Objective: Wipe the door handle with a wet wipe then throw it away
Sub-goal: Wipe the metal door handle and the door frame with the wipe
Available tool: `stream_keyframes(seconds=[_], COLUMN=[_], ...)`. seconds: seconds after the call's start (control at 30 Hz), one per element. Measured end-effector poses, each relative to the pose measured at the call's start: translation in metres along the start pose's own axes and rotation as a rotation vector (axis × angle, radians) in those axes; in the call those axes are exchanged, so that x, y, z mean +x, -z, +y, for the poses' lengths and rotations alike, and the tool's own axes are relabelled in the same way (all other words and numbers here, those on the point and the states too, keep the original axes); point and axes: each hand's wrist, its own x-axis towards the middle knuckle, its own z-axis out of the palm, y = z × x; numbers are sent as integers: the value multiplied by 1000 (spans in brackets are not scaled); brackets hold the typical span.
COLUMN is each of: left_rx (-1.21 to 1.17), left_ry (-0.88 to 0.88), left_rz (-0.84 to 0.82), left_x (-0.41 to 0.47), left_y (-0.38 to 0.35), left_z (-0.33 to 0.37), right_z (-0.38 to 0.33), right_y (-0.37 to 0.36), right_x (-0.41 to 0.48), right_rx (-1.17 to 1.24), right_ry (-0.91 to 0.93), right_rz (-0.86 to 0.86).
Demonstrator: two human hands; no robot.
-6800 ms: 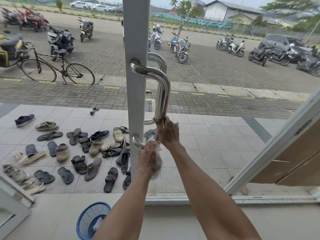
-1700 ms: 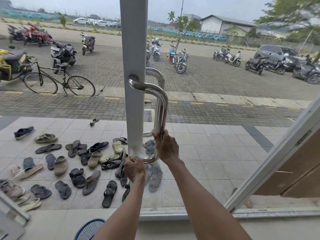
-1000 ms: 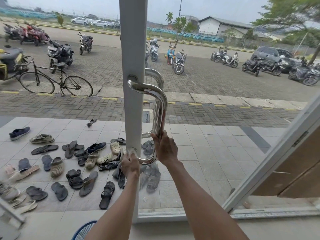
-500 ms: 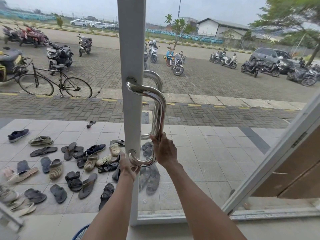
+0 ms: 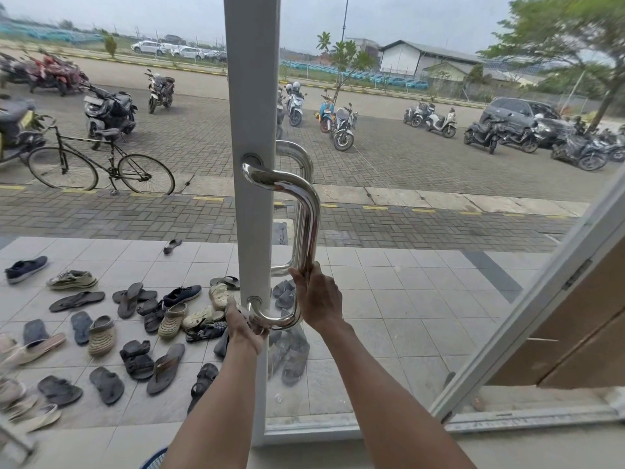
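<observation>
One curved, polished-metal door handle [image 5: 308,228]

Upper door handle [image 5: 308,211] bare, door frame [image 5: 252,96] close beside

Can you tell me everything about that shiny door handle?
The door handle is a shiny silver metal tube, bent like a tall C and standing upright. Both ends are fixed to the white door frame. The right hand grips its lower straight part. The left hand holds the bottom bend near the frame. A matching handle sits behind the glass.
</observation>
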Motion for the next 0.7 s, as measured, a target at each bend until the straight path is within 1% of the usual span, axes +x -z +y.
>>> stream_keyframes(seconds=[0.1, 0.3, 0.4, 0.57, 0.7], left_rx=[-50, -35, -47, -69, -169], left_ry=[6, 136, 167, 143, 73], left_rz=[-12, -51, -51, -110, -108], left_x=[0, -10, -7, -12, -10], left_y=[-4, 9, 7, -5, -11], left_z=[5, -18, -12, 5, 8], right_z=[1, 1, 1, 2, 2], right_y=[0, -3, -2, -2, -2], right_x=[0, 1, 0, 0, 1], right_rx=[1, -13, -10, -13, -19], right_ry=[3, -1, 5, 11, 19], right_rz=[-3, 9, 2, 9, 9])
